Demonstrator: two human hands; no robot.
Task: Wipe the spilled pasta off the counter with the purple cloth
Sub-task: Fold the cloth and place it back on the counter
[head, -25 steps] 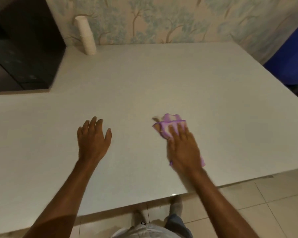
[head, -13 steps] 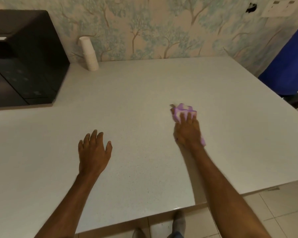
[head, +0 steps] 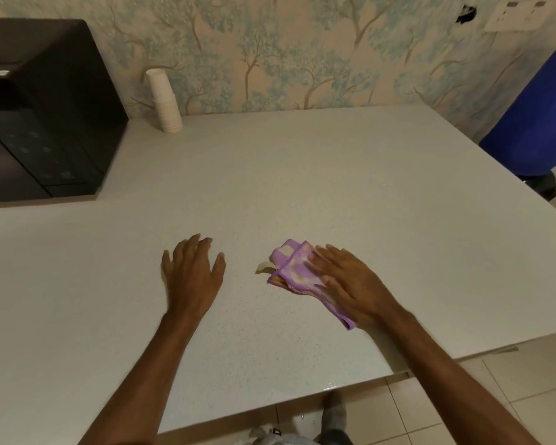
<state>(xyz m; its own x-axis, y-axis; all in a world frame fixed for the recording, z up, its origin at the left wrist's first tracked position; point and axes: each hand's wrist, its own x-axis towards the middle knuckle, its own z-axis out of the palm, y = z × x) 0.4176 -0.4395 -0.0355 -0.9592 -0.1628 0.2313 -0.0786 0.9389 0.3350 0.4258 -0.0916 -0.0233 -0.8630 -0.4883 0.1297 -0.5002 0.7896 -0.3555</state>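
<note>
The purple cloth (head: 294, 273), folded and stained yellowish, lies flat on the pale speckled counter (head: 302, 175). My right hand (head: 350, 284) presses down on it, fingers spread flat and pointing left. A pale piece of pasta (head: 264, 267) pokes out from under the cloth's left edge, with an orange smear beneath the fold. My left hand (head: 191, 277) rests palm down on the counter, to the left of the cloth, fingers apart and holding nothing.
A black appliance (head: 42, 114) stands at the back left. A stack of white paper cups (head: 165, 101) sits by the wallpapered wall. A blue chair (head: 540, 114) is off the counter's right side. The counter's near edge runs just below my forearms, above tiled floor.
My right hand has pulled the cloth back toward me and leftward, fingers turned to the left. A piece of pasta now shows at the cloth's left edge. My left hand stays put.
</note>
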